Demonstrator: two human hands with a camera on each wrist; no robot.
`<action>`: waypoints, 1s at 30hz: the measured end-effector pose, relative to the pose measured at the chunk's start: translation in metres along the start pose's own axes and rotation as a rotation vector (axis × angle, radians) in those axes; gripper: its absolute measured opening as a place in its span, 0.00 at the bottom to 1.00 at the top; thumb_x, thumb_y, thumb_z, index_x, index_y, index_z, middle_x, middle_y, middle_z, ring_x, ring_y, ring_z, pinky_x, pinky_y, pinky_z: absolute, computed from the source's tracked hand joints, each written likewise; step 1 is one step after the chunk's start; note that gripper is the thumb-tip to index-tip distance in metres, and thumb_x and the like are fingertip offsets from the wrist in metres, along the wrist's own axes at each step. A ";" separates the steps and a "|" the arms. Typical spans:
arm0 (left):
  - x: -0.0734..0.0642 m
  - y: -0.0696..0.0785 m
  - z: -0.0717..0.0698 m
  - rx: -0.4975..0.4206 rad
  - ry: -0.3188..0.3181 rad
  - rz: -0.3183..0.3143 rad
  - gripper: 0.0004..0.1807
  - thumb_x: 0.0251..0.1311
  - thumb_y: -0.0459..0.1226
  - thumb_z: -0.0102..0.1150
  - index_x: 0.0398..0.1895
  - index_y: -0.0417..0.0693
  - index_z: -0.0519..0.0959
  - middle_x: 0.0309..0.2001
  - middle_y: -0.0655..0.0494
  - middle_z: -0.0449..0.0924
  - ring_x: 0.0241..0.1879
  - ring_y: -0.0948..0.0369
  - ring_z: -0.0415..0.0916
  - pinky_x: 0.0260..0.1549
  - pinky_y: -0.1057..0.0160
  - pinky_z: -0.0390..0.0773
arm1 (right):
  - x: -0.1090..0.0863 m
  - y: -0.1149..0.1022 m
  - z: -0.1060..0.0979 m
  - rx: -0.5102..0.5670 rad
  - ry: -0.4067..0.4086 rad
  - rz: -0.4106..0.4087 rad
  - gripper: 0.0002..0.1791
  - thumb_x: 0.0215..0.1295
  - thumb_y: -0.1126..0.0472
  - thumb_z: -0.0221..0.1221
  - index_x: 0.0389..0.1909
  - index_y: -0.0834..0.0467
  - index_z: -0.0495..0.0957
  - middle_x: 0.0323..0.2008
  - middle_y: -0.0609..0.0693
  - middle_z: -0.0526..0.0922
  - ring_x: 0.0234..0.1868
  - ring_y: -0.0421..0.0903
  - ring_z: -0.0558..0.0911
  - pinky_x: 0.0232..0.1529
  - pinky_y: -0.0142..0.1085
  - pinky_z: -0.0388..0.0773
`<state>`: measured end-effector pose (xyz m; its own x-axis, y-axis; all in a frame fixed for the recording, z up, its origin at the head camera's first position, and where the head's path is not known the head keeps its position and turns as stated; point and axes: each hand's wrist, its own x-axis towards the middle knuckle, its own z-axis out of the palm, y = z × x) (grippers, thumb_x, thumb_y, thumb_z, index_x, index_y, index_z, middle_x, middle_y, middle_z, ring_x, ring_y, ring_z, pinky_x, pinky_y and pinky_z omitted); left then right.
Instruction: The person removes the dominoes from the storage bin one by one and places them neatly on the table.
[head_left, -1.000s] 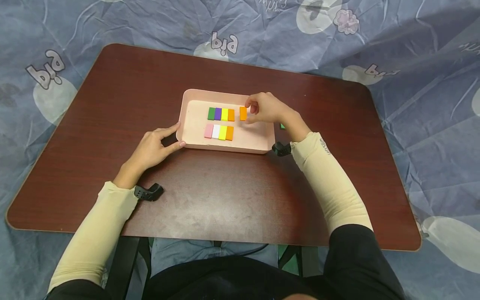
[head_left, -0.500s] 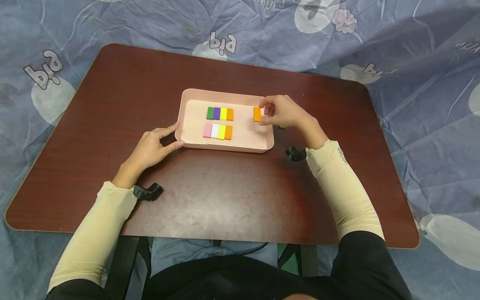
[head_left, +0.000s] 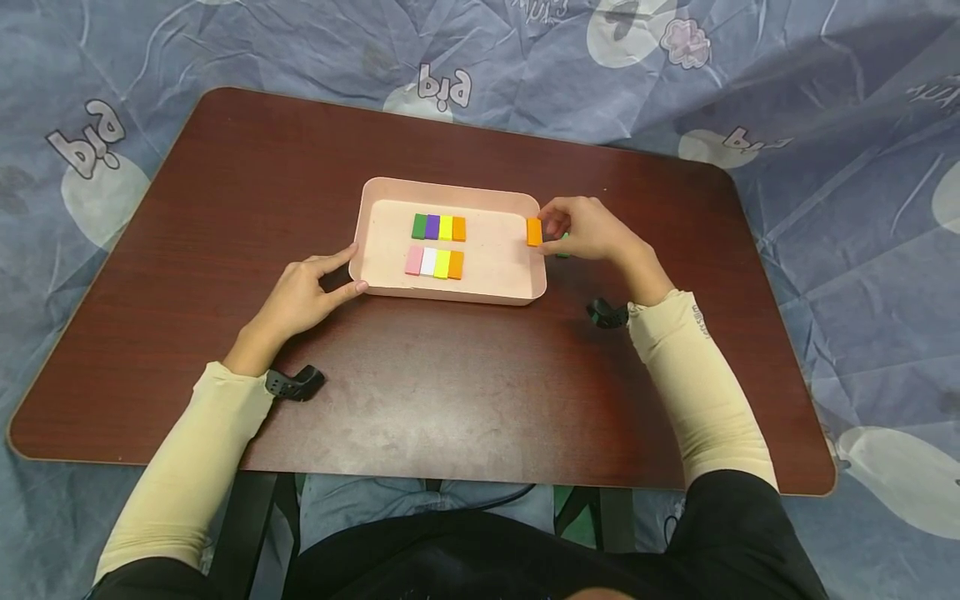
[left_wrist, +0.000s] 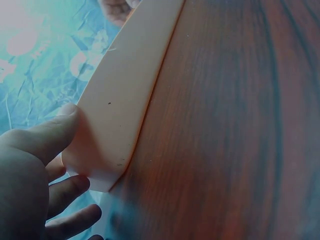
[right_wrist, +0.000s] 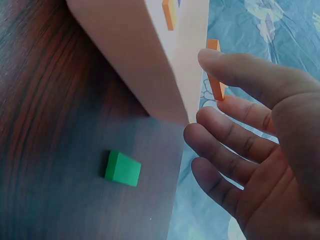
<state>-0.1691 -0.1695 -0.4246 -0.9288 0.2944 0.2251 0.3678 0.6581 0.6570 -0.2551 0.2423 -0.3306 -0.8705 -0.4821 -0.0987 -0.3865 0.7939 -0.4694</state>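
Observation:
Over the right end of the pink tray (head_left: 498,287), my right hand (head_left: 588,229) pinches an orange block (head_left: 534,232) between thumb and fingertip. In the right wrist view this orange block (right_wrist: 215,75) is upright, above the rim, with the other fingers loosely bent. My left hand (head_left: 296,296) rests against the tray's near left corner, its thumb on the near wall and fingers spread about the end. Inside the tray lie two rows of coloured blocks: the far row has a green block (head_left: 419,226) at its left end, the near row a pink block (head_left: 414,260).
A green block (right_wrist: 122,168) lies on the brown table (head_left: 450,375) just right of the tray, partly hidden by my right hand in the head view. Blue patterned cloth (head_left: 300,50) surrounds the table. Each wrist carries a black device (head_left: 296,383).
My right hand has moved right with the orange block, from beside the far row to the tray's right rim. The left hand and both rows have stayed put.

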 end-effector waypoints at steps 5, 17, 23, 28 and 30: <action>0.000 0.000 0.000 0.004 -0.004 0.004 0.36 0.52 0.53 0.61 0.64 0.53 0.66 0.55 0.40 0.72 0.55 0.47 0.69 0.51 0.46 0.67 | -0.005 0.010 -0.001 0.013 0.009 0.013 0.23 0.44 0.56 0.71 0.42 0.59 0.76 0.33 0.55 0.79 0.35 0.47 0.77 0.39 0.37 0.72; -0.001 -0.001 -0.001 0.005 -0.001 0.001 0.36 0.52 0.54 0.62 0.64 0.54 0.66 0.55 0.40 0.72 0.55 0.47 0.69 0.51 0.47 0.67 | -0.017 0.040 -0.002 0.010 0.035 0.099 0.25 0.46 0.54 0.70 0.45 0.60 0.75 0.34 0.53 0.79 0.36 0.46 0.76 0.39 0.37 0.71; -0.001 -0.002 -0.001 0.005 -0.001 0.001 0.36 0.52 0.54 0.62 0.64 0.54 0.66 0.55 0.40 0.72 0.55 0.47 0.69 0.51 0.47 0.67 | -0.022 0.057 -0.002 -0.025 0.021 0.152 0.26 0.48 0.54 0.69 0.47 0.60 0.74 0.32 0.53 0.79 0.33 0.47 0.75 0.35 0.38 0.70; 0.000 -0.002 0.000 0.004 -0.001 0.003 0.36 0.52 0.54 0.62 0.64 0.53 0.67 0.55 0.40 0.72 0.55 0.47 0.69 0.51 0.47 0.67 | -0.025 0.072 -0.001 -0.040 -0.010 0.214 0.27 0.48 0.51 0.69 0.48 0.59 0.74 0.28 0.53 0.78 0.28 0.48 0.73 0.30 0.38 0.67; 0.000 -0.001 0.000 0.005 -0.002 0.003 0.36 0.52 0.54 0.62 0.64 0.53 0.67 0.55 0.41 0.72 0.55 0.47 0.69 0.52 0.47 0.67 | -0.027 0.077 -0.001 -0.033 -0.019 0.239 0.27 0.49 0.52 0.68 0.48 0.59 0.73 0.28 0.53 0.78 0.28 0.48 0.72 0.29 0.38 0.68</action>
<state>-0.1695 -0.1706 -0.4255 -0.9276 0.2978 0.2256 0.3708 0.6604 0.6530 -0.2619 0.3170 -0.3636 -0.9325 -0.2861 -0.2204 -0.1805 0.8978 -0.4016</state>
